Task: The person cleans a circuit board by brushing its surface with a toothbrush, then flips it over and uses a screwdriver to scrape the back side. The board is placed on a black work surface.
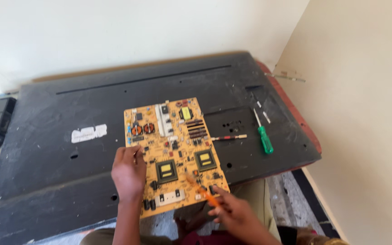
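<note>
A yellow-orange circuit board (173, 149) with transformers, copper coils and a heat sink lies on the black back panel of a flat television (69, 118). My left hand (129, 174) rests on the board's left edge, fingers curled against it. My right hand (234, 213) grips a thin orange-handled tool (200, 188), blurred, whose tip points at the board's lower right area near a square transformer (205, 159).
A green-handled screwdriver (263, 134) lies on the panel to the right of the board. A red-and-black probe (228, 137) lies beside the board's right edge. A white sticker (89, 133) marks the panel's left part. Walls stand close behind and to the right.
</note>
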